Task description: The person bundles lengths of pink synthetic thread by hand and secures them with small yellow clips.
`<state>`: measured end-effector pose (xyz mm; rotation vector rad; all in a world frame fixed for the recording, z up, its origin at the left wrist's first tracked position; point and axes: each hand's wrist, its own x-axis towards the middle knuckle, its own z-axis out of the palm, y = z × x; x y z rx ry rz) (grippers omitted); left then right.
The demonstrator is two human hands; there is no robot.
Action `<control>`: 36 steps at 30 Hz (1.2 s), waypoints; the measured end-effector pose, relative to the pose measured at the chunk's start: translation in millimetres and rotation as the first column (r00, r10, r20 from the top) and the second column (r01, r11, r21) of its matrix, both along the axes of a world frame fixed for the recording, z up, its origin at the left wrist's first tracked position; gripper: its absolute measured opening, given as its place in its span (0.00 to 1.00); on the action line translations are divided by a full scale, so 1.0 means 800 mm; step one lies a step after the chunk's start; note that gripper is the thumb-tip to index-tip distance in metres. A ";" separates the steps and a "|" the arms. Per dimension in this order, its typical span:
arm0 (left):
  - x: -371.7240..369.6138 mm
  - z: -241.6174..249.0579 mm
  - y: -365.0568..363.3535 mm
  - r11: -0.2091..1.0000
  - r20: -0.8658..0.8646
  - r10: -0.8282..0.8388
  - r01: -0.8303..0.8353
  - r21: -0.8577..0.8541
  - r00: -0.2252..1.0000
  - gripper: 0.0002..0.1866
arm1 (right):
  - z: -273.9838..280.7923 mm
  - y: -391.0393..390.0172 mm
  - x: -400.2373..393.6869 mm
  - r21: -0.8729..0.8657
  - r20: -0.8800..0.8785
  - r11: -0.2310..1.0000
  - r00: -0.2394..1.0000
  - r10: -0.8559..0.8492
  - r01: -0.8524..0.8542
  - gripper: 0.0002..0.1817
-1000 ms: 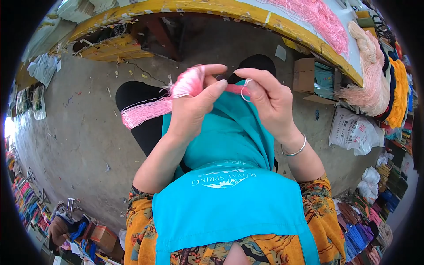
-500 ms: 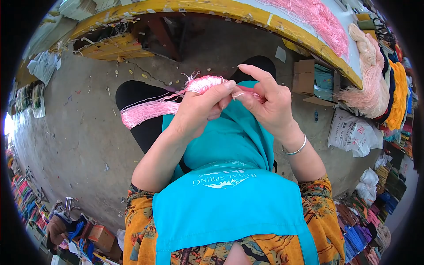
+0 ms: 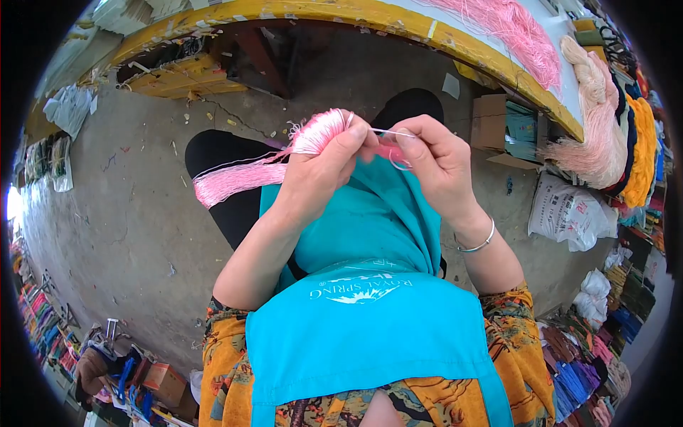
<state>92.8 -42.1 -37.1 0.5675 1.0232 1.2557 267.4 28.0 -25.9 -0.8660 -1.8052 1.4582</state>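
Note:
My left hand [image 3: 324,167] is closed around a skein of pink thread [image 3: 318,134], whose looped end bulges above the fingers. A length of the same skein lies across my black-clad left leg. Just to the right, my right hand [image 3: 440,164] pinches a pale strand [image 3: 388,132] between thumb and forefinger. That strand runs taut across to the left hand. More pink thread [image 3: 393,151] spans the space between both hands, and part of it is hidden behind the right fingers. A turquoise apron [image 3: 363,299] lies beneath my hands.
A table with a yellow edge [image 3: 341,13] curves across the top, with pink thread [image 3: 516,39] on it. At right are hanging skeins [image 3: 640,153], an open cardboard box [image 3: 491,128] and a white sack [image 3: 569,213]. Bundles and a box [image 3: 165,384] stand at lower left.
My right hand has pulled the pale strand out to the right and its forefinger has closed down onto the thumb. The left hand has turned slightly, showing more of the skein's end.

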 end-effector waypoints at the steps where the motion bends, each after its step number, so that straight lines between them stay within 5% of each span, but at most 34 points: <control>1: 0.003 0.000 0.001 1.000 0.001 0.001 -0.001 0.000 1.000 0.11 | 0.006 0.000 0.000 -0.065 0.042 0.997 0.998 0.038 -0.036 0.09; 6: 0.008 -0.019 0.007 0.976 -0.237 0.060 -0.007 0.219 0.970 0.14 | 0.006 0.000 0.001 -0.191 0.067 0.980 0.995 0.073 -0.059 0.10; 11: 0.012 -0.010 0.004 0.985 -0.158 0.075 -0.048 0.165 0.985 0.11 | 0.005 -0.004 0.002 -0.023 0.179 0.996 0.979 0.093 -0.090 0.10; 18: 0.008 -0.012 0.000 0.985 -0.494 0.068 0.019 0.169 0.867 0.05 | -0.002 -0.009 -0.004 0.195 0.202 0.980 0.979 -0.019 -0.021 0.13; 24: 0.015 -0.038 0.010 0.977 -0.482 0.115 -0.012 0.212 0.869 0.06 | 0.000 -0.003 -0.009 0.019 0.114 0.996 0.990 -0.088 0.087 0.16; 25: 0.014 -0.040 0.012 0.981 -0.410 0.134 -0.062 0.186 0.902 0.08 | 0.005 -0.001 -0.013 -0.155 0.002 0.984 0.996 -0.090 0.089 0.17; 27: 0.006 -0.028 0.013 0.991 -0.156 0.135 -0.135 0.010 0.979 0.09 | 0.008 0.004 -0.007 -0.469 -0.090 0.882 0.990 -0.107 0.052 0.19; 28: 0.003 -0.027 0.016 0.985 -0.092 0.169 -0.172 -0.026 0.981 0.10 | 0.009 0.009 -0.001 -0.470 -0.087 0.881 0.991 -0.103 0.050 0.19; 30: 0.000 -0.028 0.019 0.961 -0.092 0.269 -0.274 -0.045 0.959 0.13 | 0.011 0.017 0.010 -0.787 -0.239 0.609 0.959 -0.149 -0.101 0.20; 33: -0.001 -0.030 0.019 0.933 -0.089 0.354 -0.358 -0.031 0.931 0.12 | -0.003 0.025 0.028 -0.839 -0.425 0.448 0.886 -0.185 -0.309 0.22; 36: 0.005 -0.026 0.010 0.990 -0.199 0.125 -0.110 0.084 0.972 0.08 | -0.009 0.032 0.041 -0.825 -0.542 0.327 0.807 -0.234 -0.460 0.24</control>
